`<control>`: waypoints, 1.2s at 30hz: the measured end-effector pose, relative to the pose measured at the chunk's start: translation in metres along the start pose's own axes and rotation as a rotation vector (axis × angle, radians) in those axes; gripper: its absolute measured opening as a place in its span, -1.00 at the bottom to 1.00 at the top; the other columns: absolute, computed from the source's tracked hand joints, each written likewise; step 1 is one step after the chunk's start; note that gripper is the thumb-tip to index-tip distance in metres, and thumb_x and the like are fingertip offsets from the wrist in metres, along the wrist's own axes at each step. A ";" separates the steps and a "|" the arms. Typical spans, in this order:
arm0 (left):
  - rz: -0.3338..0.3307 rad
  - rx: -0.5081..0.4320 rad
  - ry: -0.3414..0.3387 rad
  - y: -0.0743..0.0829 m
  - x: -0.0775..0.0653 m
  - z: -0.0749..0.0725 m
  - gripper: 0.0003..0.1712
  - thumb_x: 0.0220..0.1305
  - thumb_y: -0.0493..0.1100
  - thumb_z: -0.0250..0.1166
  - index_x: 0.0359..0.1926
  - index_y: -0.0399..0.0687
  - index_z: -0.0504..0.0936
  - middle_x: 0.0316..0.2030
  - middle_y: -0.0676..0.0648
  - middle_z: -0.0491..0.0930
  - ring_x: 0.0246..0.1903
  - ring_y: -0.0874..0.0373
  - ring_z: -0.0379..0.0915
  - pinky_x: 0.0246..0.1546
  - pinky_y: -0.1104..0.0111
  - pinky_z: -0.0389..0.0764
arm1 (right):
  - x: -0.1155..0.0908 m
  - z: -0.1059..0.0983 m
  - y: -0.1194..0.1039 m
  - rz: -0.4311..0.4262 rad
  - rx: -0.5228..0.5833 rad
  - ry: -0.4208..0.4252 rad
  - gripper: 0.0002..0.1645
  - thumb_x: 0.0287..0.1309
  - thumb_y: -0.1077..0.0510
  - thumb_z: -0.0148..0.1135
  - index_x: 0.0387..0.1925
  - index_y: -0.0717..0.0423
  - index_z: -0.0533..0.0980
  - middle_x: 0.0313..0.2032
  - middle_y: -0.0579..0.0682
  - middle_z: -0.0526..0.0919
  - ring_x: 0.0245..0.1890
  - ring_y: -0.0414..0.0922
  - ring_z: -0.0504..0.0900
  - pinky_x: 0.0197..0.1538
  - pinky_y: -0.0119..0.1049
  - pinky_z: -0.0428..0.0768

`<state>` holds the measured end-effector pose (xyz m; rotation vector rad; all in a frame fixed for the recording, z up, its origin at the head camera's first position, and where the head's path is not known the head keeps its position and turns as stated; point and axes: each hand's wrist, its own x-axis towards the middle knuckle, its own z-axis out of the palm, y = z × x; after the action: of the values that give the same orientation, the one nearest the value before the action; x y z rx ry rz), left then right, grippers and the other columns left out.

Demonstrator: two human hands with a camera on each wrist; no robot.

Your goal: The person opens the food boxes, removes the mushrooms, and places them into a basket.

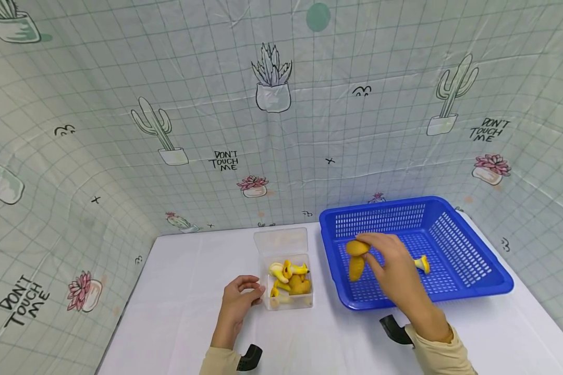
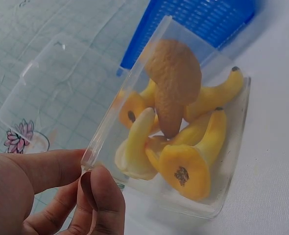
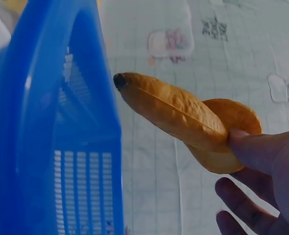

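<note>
Beige sleeves (image 1: 443,350) lie nearest. Work seems partway: several mushrooms (image 1: 292,268) fill the clear box (image 2: 235,161), whose lid (image 1: 281,241) stands open; at least one more, yellow (image 1: 424,264), remains in the blue basket (image 1: 492,284). One brown mushroom (image 3: 176,110) hangs over the basket's left side, clamped between the right hand's (image 1: 396,273) fingers: domed cap up, wrinkled ochre stem down, black tip. Left hand (image 1: 236,302) fingers pinch the box's edge on the worktop (image 1: 183,297).
</note>
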<state>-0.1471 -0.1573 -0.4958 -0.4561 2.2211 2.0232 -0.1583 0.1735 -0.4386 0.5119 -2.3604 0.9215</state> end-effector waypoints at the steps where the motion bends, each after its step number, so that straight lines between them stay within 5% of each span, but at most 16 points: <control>1: -0.001 -0.001 0.001 0.000 0.000 0.000 -0.63 0.30 -0.45 0.42 0.08 -0.50 0.56 -0.26 -0.13 0.62 -0.44 0.21 0.53 -0.40 0.48 0.69 | 0.000 -0.002 0.002 0.008 -0.002 -0.004 -0.47 0.03 0.61 0.45 0.06 0.28 0.68 0.00 0.20 0.76 0.01 0.22 0.62 0.10 0.15 0.54; 18: -0.005 0.002 0.016 -0.001 0.001 0.001 -0.63 0.30 -0.44 0.43 0.08 -0.48 0.57 -0.25 -0.13 0.63 -0.45 0.21 0.53 -0.41 0.47 0.69 | -0.002 -0.006 0.001 0.004 -0.022 -0.053 -0.51 0.18 0.53 0.41 0.13 0.23 0.68 0.09 0.17 0.75 0.12 0.20 0.64 0.17 0.19 0.60; 36: 0.002 -0.005 0.017 -0.002 0.002 0.000 -0.62 0.30 -0.45 0.43 0.09 -0.50 0.56 -0.24 -0.13 0.63 -0.47 0.22 0.54 -0.41 0.48 0.70 | 0.000 0.047 -0.038 -0.110 0.019 -0.261 -0.58 0.10 0.40 0.55 0.01 0.12 0.73 0.01 -0.01 0.78 0.07 0.02 0.70 0.15 0.04 0.69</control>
<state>-0.1482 -0.1576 -0.4980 -0.4734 2.2273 2.0334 -0.1545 0.1141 -0.4485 0.8039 -2.5253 0.8721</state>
